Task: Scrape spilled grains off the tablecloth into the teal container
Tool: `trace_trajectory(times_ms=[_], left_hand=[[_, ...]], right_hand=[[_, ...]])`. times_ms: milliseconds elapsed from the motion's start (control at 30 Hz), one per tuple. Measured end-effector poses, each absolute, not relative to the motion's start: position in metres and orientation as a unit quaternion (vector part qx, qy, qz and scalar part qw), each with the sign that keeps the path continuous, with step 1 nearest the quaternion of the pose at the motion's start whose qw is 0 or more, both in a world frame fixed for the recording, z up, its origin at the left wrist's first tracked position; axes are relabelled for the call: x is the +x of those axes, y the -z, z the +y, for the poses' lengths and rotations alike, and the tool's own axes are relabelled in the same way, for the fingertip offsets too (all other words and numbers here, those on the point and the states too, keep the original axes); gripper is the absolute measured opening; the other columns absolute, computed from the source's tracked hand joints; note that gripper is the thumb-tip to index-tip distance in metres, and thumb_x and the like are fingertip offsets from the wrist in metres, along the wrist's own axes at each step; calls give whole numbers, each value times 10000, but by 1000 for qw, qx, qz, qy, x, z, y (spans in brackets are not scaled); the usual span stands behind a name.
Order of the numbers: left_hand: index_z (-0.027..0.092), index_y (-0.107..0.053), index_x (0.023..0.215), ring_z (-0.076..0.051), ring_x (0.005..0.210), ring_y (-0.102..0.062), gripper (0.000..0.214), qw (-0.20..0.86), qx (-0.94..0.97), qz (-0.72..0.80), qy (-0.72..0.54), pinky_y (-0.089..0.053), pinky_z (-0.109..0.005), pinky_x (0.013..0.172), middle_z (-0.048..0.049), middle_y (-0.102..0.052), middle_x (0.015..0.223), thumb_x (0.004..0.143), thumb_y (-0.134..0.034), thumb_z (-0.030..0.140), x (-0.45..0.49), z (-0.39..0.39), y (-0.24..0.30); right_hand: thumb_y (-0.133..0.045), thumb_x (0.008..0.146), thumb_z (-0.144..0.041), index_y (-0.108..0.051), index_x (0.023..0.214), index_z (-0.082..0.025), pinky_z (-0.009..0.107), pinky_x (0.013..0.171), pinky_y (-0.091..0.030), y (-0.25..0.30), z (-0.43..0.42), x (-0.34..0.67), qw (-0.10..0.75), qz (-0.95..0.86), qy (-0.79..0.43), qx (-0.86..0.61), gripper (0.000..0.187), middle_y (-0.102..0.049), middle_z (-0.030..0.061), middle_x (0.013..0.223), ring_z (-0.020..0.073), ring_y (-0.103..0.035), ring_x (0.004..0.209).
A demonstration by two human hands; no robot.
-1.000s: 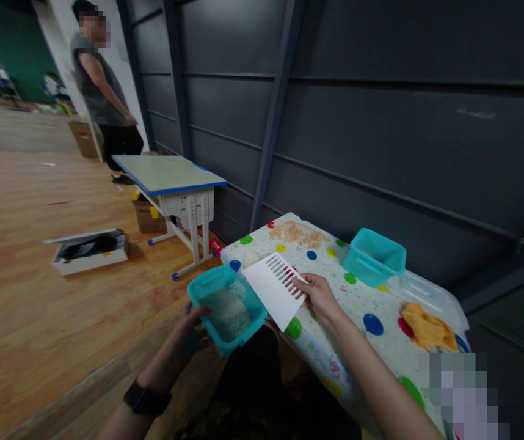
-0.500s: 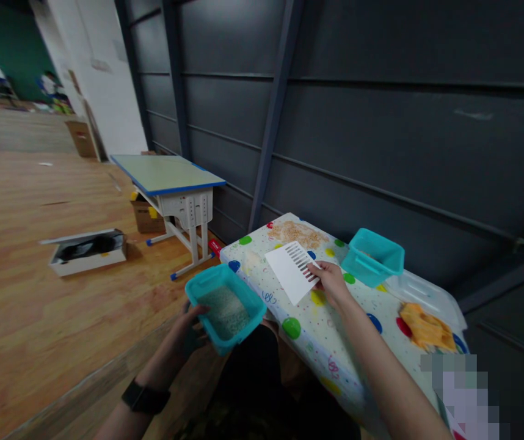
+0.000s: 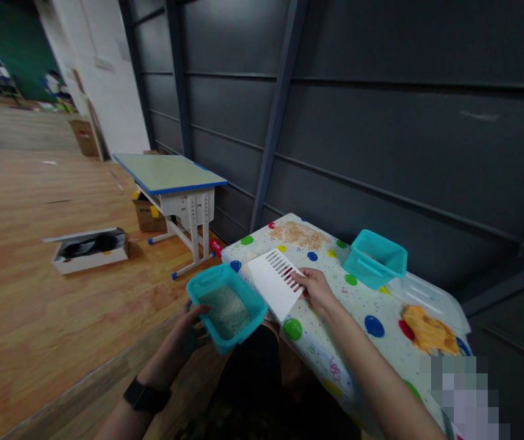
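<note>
- Your left hand (image 3: 191, 330), with a black watch (image 3: 147, 396) on the wrist, is half curled around the near left side of a turquoise plastic tub (image 3: 214, 279); your thumb hooks over the rim, and your other fingers are partly hidden against the outside.
- That tub is in the air just off the table's near edge, tilted a little toward you, with white rice-like grains (image 3: 228, 311) spread inside.
- Your right hand (image 3: 317, 290) is closed in a pinch on a white slotted card (image 3: 272, 292), thumb on top at the slotted end.
- The card is just to the right of the tub, over the table's near left part; you cannot tell from here whether its underside touches the cloth.
- Under your right forearm runs a balloon-print tablecloth (image 3: 367, 300), covering the table.
- To the right of that forearm a crumpled orange cloth (image 3: 429, 330) lies against a clear plastic lid (image 3: 445, 299).
- Beyond your right hand, near the wall, stands a second turquoise tub (image 3: 368, 272); its contents are hard to make out.
- Toward the table's far left corner, light brown grains (image 3: 298, 234) lie loose in a patch.
- To your left on the wooden floor (image 3: 19, 208) sits an open white box (image 3: 90, 261) with something black inside.
- Past the table are a blue-edged desk (image 3: 170, 172), a cardboard box (image 3: 146, 215) under it, and the dark panelled wall (image 3: 381, 134).
</note>
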State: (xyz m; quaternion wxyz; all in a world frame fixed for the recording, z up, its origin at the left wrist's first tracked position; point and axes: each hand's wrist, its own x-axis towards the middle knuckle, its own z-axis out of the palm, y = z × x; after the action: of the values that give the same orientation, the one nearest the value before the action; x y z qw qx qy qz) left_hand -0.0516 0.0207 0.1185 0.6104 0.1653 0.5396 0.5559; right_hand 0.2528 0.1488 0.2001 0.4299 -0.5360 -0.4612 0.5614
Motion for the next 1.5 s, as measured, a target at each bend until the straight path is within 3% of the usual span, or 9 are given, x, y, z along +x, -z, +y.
trace_trajectory(times_ms=[333,533,700,833,1067,1267,1500], left_hand=[[335,-554,1497,-211,660,-757,603,605,151,549,-557,-619,-315,568,-3,-711,909,953,-807,275,-51,24,-118],[348,-551,1500,-236,668,-759,623,612,139,547,-554,-636,-358,582,-18,-718,946,941,-809,253,-57,29,-114],[348,-550,1499,-232,659,-759,659,606,136,547,-562,-636,-365,590,-33,-735,1012,910,-831,258,-61,32,-112],[352,-541,1479,-242,688,-775,647,616,142,547,-549,-660,-386,618,-32,-749,1026,911,-838,265,-65,33,-110],[343,-560,1421,-194,636,-721,555,608,129,548,-559,-617,-327,567,-22,-743,1007,933,-797,222,-60,32,-116],[336,-593,1386,-238,736,-784,573,605,148,529,-576,-661,-370,643,-17,-728,959,886,-863,263,-58,27,-111],[330,-583,1393,-226,698,-767,528,604,135,548,-563,-642,-351,615,-18,-724,940,927,-815,238,-60,31,-109]], right_hand=[[-979,612,-432,-804,741,-176,284,542,-499,-202,140,251,408,-486,-577,-515,336,-785,74,711,188,-657,595],[-931,685,-320,-739,682,-186,263,510,-454,-214,163,271,471,-452,-509,-561,234,-754,57,658,167,-621,554],[-849,766,-230,-701,659,-193,250,496,-455,-215,174,262,473,-436,-478,-598,187,-713,32,607,151,-599,519],[-876,729,-241,-751,706,-174,249,500,-452,-207,168,251,445,-450,-521,-572,144,-744,44,648,159,-625,542],[-920,658,-304,-772,709,-174,269,544,-487,-203,161,249,433,-462,-552,-543,203,-754,47,657,165,-631,561],[-944,651,-374,-776,704,-178,272,539,-487,-197,153,243,425,-473,-560,-530,264,-760,57,664,167,-626,558],[-981,605,-452,-806,755,-178,283,547,-503,-195,152,242,417,-492,-574,-505,359,-780,69,701,184,-653,584]])
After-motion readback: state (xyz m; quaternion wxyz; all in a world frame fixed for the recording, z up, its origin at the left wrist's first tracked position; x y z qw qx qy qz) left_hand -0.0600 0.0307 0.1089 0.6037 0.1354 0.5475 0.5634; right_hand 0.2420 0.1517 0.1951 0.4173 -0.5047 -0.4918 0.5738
